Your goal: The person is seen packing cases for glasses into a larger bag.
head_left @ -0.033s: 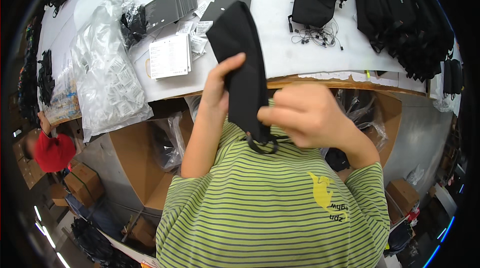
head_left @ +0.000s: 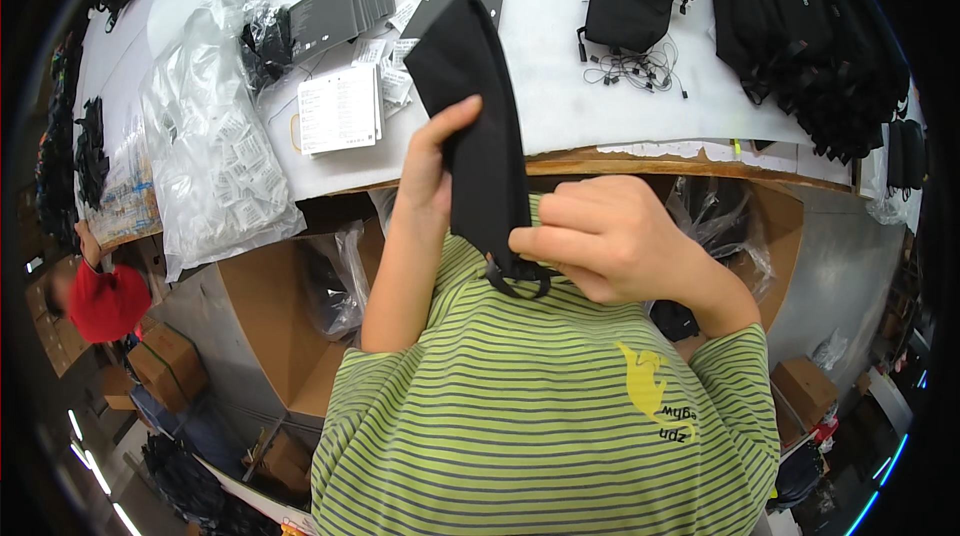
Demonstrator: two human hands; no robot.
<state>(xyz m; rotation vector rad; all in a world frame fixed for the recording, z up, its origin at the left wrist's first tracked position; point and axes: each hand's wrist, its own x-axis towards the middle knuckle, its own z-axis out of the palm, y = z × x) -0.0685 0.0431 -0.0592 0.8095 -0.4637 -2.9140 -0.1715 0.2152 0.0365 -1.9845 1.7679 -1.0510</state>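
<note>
A long black fabric pouch (head_left: 482, 151) is held up in front of my chest, tilted with its top leaning left. My left hand (head_left: 432, 161) grips it from the left side, thumb lying across its front. At the lower right edge of the pouch, the fingers of my right hand (head_left: 605, 241) are pinched together on it; what exactly lies between the fingertips is hidden. A black loop (head_left: 515, 288) hangs from the pouch's lower end.
The white table (head_left: 560, 116) holds a clear bag of labels (head_left: 215, 151), dark cards (head_left: 340, 11), white printed cards (head_left: 338, 114), a tangle of thin black cords (head_left: 640, 69) and piled black pouches (head_left: 805, 46). Open cardboard boxes (head_left: 265, 311) stand below. A person in red (head_left: 108, 304) is far left.
The pouch and my left hand have shifted slightly up and to the left. My right hand, blurred before, is sharper now and still at the pouch's lower edge.
</note>
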